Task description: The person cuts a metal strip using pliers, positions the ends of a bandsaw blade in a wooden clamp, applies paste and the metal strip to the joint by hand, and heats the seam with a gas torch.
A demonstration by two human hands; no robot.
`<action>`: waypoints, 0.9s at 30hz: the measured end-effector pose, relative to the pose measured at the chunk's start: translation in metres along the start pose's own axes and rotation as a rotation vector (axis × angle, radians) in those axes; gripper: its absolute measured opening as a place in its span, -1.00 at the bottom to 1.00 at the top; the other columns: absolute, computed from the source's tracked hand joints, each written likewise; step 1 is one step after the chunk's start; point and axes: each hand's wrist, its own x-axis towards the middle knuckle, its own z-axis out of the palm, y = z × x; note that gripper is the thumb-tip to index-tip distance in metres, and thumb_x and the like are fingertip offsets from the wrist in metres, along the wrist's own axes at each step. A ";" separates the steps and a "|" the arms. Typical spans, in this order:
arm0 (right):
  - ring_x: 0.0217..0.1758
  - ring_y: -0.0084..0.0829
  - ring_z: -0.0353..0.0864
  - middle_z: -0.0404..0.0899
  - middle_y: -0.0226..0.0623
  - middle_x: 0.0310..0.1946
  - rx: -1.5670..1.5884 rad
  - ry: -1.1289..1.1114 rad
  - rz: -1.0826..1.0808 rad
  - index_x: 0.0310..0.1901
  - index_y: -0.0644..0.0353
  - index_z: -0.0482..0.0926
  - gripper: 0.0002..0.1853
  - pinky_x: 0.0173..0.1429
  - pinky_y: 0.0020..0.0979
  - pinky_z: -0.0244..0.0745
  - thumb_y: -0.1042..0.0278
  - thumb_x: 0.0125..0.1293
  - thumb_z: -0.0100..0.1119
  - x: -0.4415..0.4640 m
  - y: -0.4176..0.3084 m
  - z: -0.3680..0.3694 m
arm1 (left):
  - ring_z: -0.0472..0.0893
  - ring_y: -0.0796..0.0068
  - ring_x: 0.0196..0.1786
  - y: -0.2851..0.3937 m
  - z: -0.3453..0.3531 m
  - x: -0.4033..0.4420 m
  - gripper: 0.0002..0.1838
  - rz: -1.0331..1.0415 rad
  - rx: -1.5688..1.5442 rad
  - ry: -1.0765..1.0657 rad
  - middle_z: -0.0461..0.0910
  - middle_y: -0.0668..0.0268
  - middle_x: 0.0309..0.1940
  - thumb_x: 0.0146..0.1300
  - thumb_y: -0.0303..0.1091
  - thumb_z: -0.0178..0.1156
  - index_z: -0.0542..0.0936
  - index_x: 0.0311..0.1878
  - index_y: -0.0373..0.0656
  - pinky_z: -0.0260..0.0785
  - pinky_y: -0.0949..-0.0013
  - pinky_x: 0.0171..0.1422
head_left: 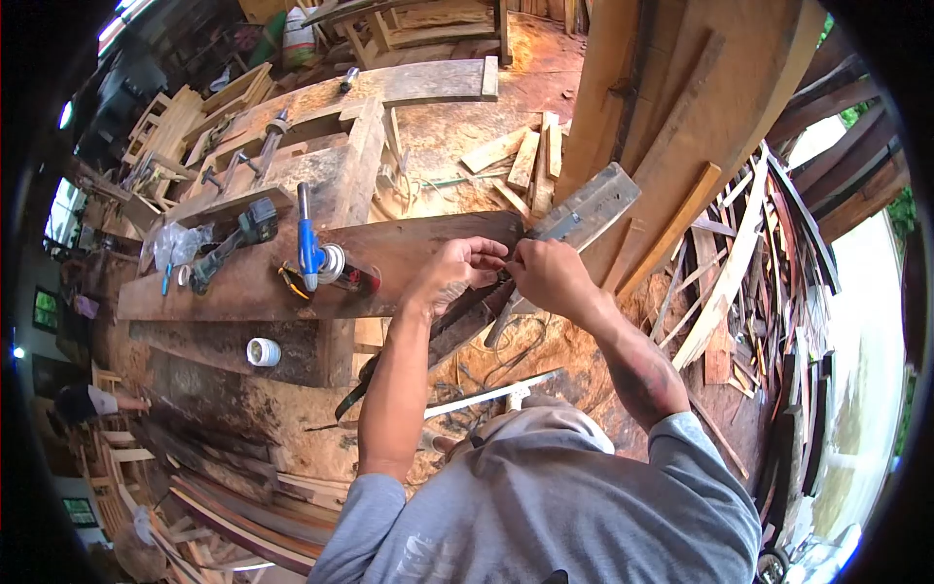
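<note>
My left hand (469, 268) and my right hand (548, 271) meet over the right end of a dark wooden plank (428, 234). The left fingers are curled in a pinch, and my right hand is closed with its thumb towards the left. Whatever lies between the fingertips is too small or hidden to make out. Just beyond the right hand a grey-faced wooden beam (589, 206) slants up to the right. Below both hands runs a narrow dark strip (457, 331). Left along the plank are a blue torch head (309, 251) and a pale roll of tape (333, 264).
A cordless power tool (238, 238), a clear plastic bag (178, 243) and a white tub (263, 352) sit to the left. Clamps (272, 141) lie on a bench behind. Wood offcuts (525, 161) and a scrap pile (749, 263) cover the floor. Another person (88, 401) is far left.
</note>
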 end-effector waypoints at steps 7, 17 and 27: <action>-0.47 -0.34 0.70 0.67 -0.13 -0.53 0.458 0.250 0.235 -0.21 0.34 0.64 -0.68 -0.41 -0.26 0.53 0.16 0.43 0.31 -0.018 0.004 -0.013 | 0.60 0.44 0.06 0.008 0.005 -0.003 -0.34 -0.028 0.045 0.033 0.62 0.19 0.00 -0.03 -0.41 0.37 0.52 0.22 -0.42 0.48 0.44 0.24; -0.59 -0.63 0.39 0.46 -0.47 -0.50 1.754 0.168 0.582 -0.01 0.22 0.58 -0.72 -0.52 -0.51 0.34 0.15 0.54 0.18 -0.055 -0.005 0.063 | 0.55 0.35 0.24 0.009 0.010 -0.012 -0.35 0.033 0.149 0.146 0.62 0.14 0.09 0.04 -0.42 0.47 0.53 0.24 -0.37 0.35 0.28 0.40; -0.33 -0.45 0.52 0.55 -0.32 -0.29 0.827 0.285 0.117 0.33 0.08 0.48 -0.51 -0.28 -0.39 0.46 0.38 0.40 0.33 -0.090 0.019 0.044 | 0.31 -0.10 0.45 0.011 0.086 -0.059 -0.46 0.363 1.243 0.703 0.44 0.06 0.30 0.07 -0.28 0.54 0.61 0.14 -0.13 0.07 -0.11 0.52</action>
